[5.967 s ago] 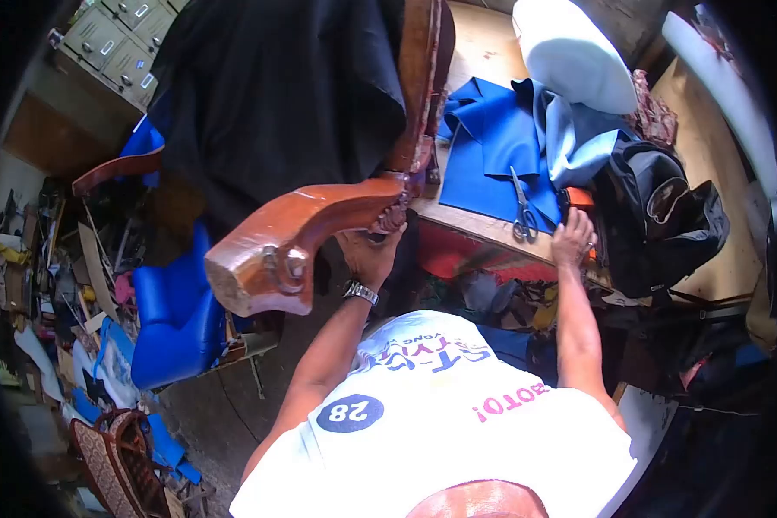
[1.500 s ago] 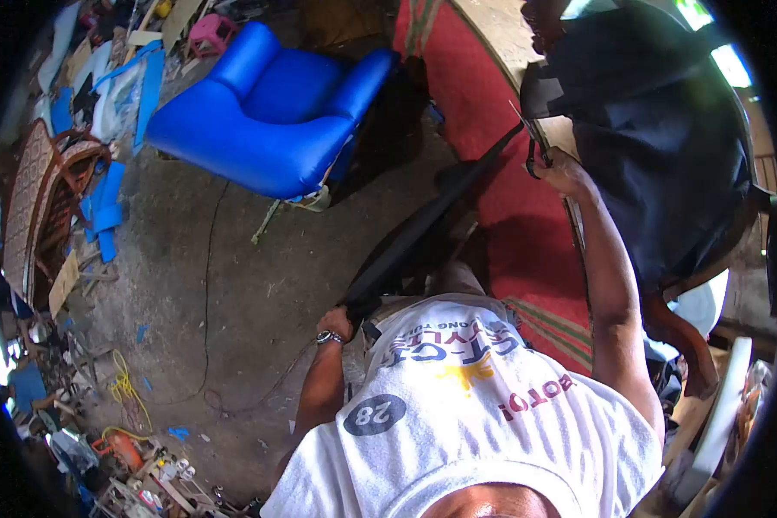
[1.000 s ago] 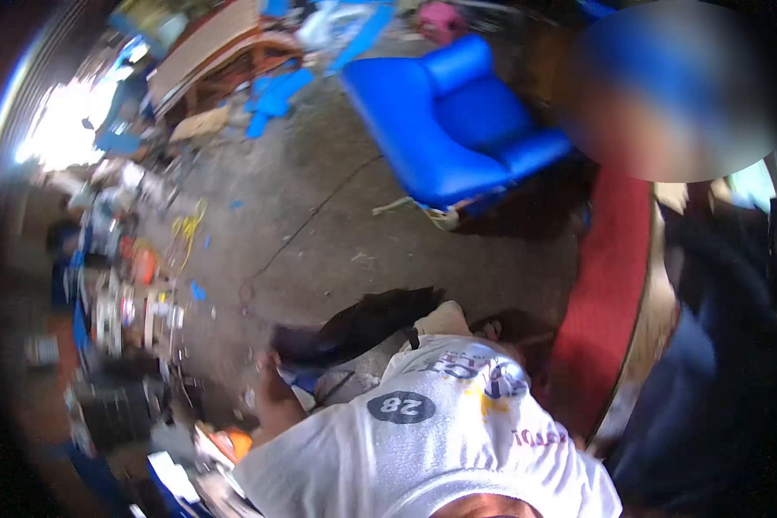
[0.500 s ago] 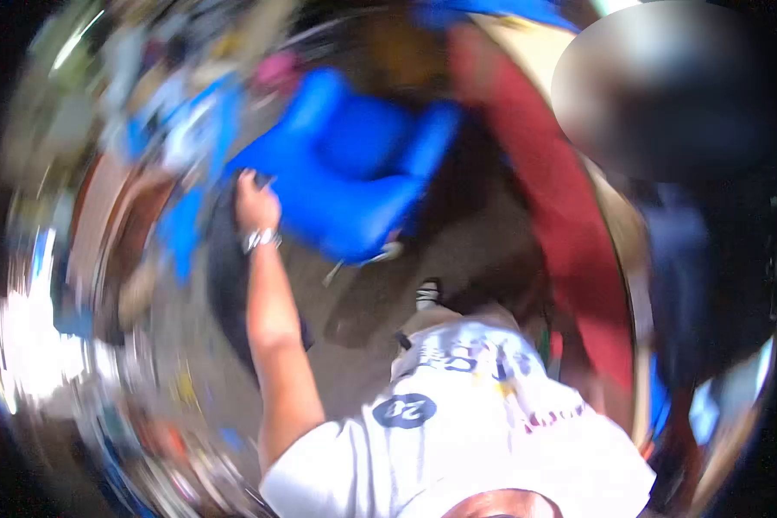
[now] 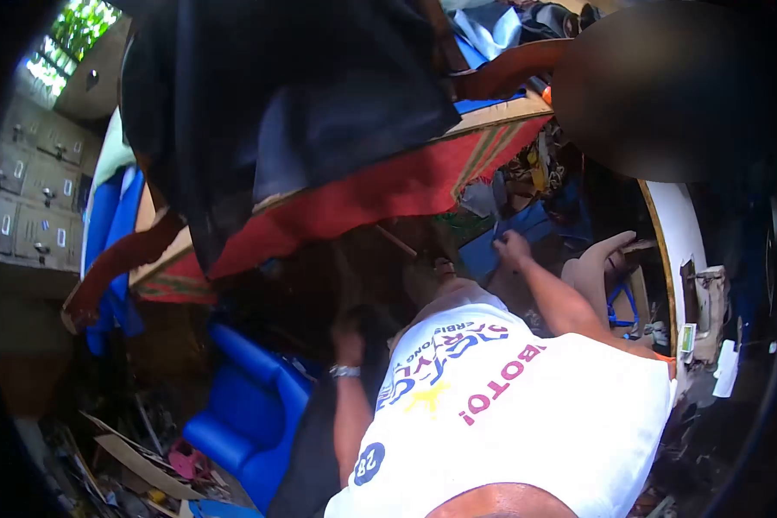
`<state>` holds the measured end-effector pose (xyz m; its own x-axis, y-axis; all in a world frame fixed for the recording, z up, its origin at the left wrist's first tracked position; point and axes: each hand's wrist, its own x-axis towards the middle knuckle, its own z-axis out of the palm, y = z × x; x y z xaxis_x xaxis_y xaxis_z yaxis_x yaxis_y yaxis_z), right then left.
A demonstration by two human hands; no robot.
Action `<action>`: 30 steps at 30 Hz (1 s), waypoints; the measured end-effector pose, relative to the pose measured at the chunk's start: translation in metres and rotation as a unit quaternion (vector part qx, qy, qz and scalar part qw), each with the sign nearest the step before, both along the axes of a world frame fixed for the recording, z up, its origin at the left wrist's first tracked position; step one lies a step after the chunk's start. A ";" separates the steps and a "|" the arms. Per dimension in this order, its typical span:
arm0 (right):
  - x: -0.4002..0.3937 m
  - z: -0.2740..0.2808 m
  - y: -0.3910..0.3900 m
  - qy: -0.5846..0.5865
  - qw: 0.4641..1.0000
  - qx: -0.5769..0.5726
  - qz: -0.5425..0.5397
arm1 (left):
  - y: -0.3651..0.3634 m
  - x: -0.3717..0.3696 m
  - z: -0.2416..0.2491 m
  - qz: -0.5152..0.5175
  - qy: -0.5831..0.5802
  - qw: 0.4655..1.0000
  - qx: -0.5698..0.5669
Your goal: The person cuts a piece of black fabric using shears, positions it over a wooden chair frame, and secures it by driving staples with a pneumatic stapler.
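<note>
My left hand (image 5: pixel 347 341), with a metal watch at the wrist, is low in the shadow beneath the red-sided workbench. Its fingers look closed at the top of a black sheet (image 5: pixel 306 457) that hangs beside my forearm; shade hides the exact grip. My right hand (image 5: pixel 514 249) is raised in front of my shirt, fingers closed around something thin that I cannot make out. Behind it lies a dark blue piece (image 5: pixel 527 229). On the workbench (image 5: pixel 345 216), a large black covering (image 5: pixel 319 104) drapes over a piece of furniture with curved wooden arms (image 5: pixel 125 268).
A blue padded seat (image 5: pixel 250 406) stands on the floor at lower left, near scrap wood (image 5: pixel 147 466). Metal lockers (image 5: pixel 39 190) line the far left. A pale panel (image 5: pixel 665 259) and a beige curved part (image 5: pixel 591 276) are at the right.
The view has swung round to the workbench, and the blue seat now appears lower left. My left hand has come down nearer my body. My right hand has come into view.
</note>
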<state>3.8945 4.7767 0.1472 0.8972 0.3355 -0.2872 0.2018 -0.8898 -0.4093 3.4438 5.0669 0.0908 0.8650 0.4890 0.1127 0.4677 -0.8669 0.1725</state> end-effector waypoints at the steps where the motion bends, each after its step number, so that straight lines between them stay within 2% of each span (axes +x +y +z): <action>1: 0.018 0.002 0.005 -0.027 0.999 0.025 -0.033 | -0.013 0.051 0.055 -0.026 -0.003 0.985 -0.173; 3: 0.068 0.026 0.022 -0.087 0.991 0.073 -0.075 | -0.040 0.152 0.172 0.002 -0.008 0.862 -0.507; 4: 0.091 0.041 0.035 -0.098 0.988 0.089 -0.082 | -0.037 0.174 0.139 -0.062 0.049 0.874 -0.480; 6: 0.124 0.089 0.070 -0.118 0.983 0.126 -0.057 | -0.027 0.207 0.170 -0.054 0.048 0.913 -0.401; 7: 0.157 0.084 0.082 -0.119 0.979 0.163 -0.015 | -0.006 0.215 0.167 -0.021 -0.071 0.968 -0.240; 9: 0.207 0.100 0.105 -0.154 0.974 0.164 0.034 | 0.073 0.200 0.129 0.086 -0.002 0.996 -0.029; 10: 0.225 0.113 0.118 -0.165 0.973 0.150 0.061 | 0.102 0.180 0.122 0.186 -0.346 0.911 -0.125; 11: 0.244 0.117 0.130 -0.181 0.966 0.173 0.065 | 0.128 0.158 0.125 0.311 -0.307 0.900 0.021; 13: 0.282 0.121 0.152 -0.208 0.953 0.208 0.070 | 0.151 0.107 0.166 0.376 -0.166 0.912 0.002; 14: 0.295 0.125 0.160 -0.209 0.952 0.213 0.073 | 0.158 0.086 0.156 0.392 -0.263 0.881 0.018; 16: 0.317 0.124 0.171 -0.198 0.957 0.199 0.076 | 0.142 0.074 0.196 0.451 -0.262 0.853 0.020; 18: 0.337 0.118 0.178 -0.186 0.962 0.182 0.088 | 0.116 0.069 0.232 0.498 -0.357 0.786 -0.083; 19: 0.346 0.116 0.183 -0.179 0.964 0.174 0.096 | 0.117 0.054 0.221 0.494 -0.358 0.792 0.002; 22: 0.364 0.105 0.200 -0.152 0.969 0.159 0.113 | 0.106 0.039 0.264 0.521 -0.517 0.656 -0.177; 24: 0.374 0.104 0.207 -0.141 0.972 0.153 0.112 | 0.116 0.024 0.286 0.509 -0.565 0.634 -0.142; 25: 0.378 0.106 0.209 -0.137 0.973 0.151 0.110 | 0.115 0.024 0.310 0.476 -0.584 0.637 -0.164; 26: 0.384 0.104 0.208 -0.131 0.974 0.150 0.106 | 0.107 0.031 0.344 0.428 -0.575 0.669 -0.197; 28: 0.390 0.107 0.204 -0.122 0.974 0.164 0.096 | 0.088 0.054 0.412 0.315 -0.485 0.776 -0.249; 30: 0.402 0.112 0.205 -0.118 0.968 0.201 0.097 | 0.089 0.085 0.452 0.206 -0.488 0.809 -0.255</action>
